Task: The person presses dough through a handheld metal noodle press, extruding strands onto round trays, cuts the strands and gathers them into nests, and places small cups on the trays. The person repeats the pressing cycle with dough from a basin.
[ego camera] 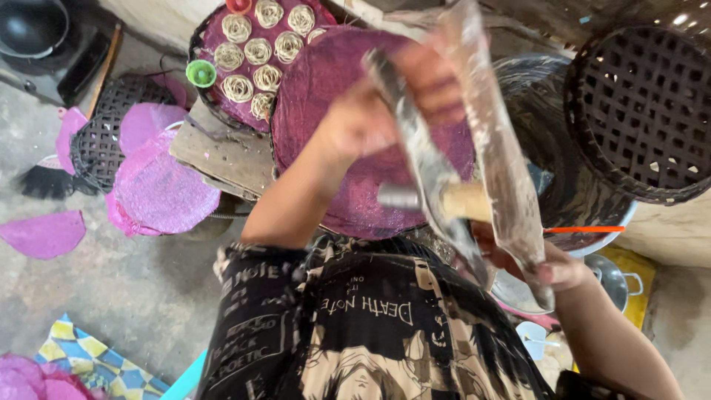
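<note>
Looming beyond the right hand, a dark woven basket (pixel 644 111) hangs with its lattice bottom showing, while under both hands lies a round tray covered in purple cloth (pixel 326 89); a second tray past the left hand carries small coils of pale noodles (pixel 255 52). Between the hands runs a long metal press (pixel 444 185) sheathed in clear plastic film, blurred by motion. The left hand (pixel 378 111) is closed around its upper end; the right hand (pixel 555 270) pinches its lower end with curled fingers. The tool looks stiff and fairly heavy, the film slick, so its two ends seem the surest holds. A small green cup (pixel 201 72) sits left of the left hand.
</note>
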